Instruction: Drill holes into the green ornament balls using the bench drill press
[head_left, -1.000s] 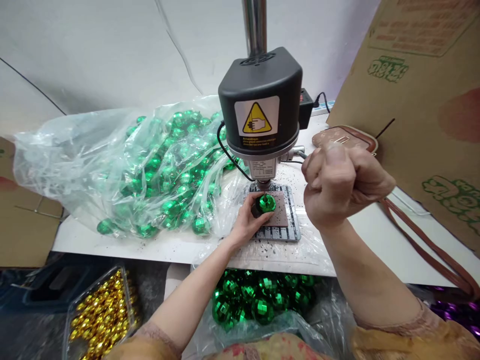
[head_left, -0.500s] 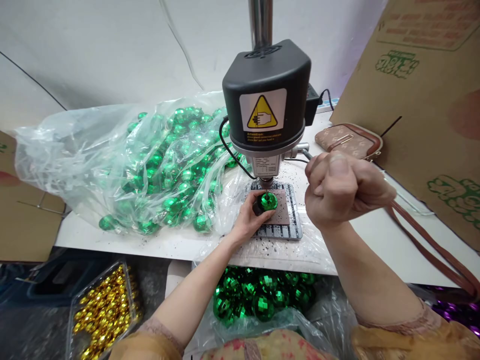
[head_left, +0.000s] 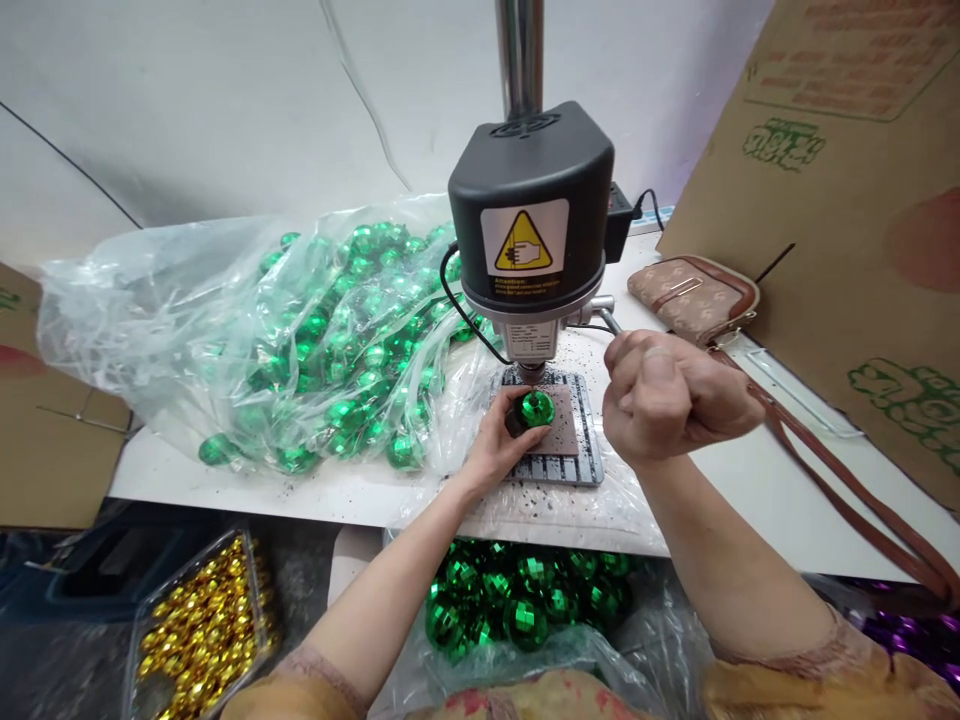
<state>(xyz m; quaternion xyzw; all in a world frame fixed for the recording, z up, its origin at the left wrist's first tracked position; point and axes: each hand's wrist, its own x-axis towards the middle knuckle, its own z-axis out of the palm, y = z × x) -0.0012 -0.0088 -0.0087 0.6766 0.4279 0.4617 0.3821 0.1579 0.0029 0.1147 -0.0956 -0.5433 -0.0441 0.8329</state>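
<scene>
A shiny green faceted ball (head_left: pixel 538 408) sits under the chuck of a small black drill press (head_left: pixel 534 210). My left hand (head_left: pixel 501 437) grips the ball from its left side, thumb in front and fingers behind. Beneath it, a brown square pad (head_left: pixel 564 432) lies on the slotted metal base (head_left: pixel 589 465). To the right, my right hand (head_left: pixel 664 395) is closed in a fist around the end of the press's feed lever (head_left: pixel 610 318); most of the lever is hidden by the fingers.
A clear plastic bag (head_left: pixel 150 320) of green balls lies left of the press. More green balls (head_left: pixel 525 590) fill a plastic-lined space below the table edge. Gold balls (head_left: pixel 202 620) fill a clear bin. A purse (head_left: pixel 694 295) and cardboard box (head_left: pixel 847 230) stand right.
My right hand has shifted slightly down and left with the lever. The thin bit seen above the ball earlier no longer shows clearly. My left hand stays on the ball.
</scene>
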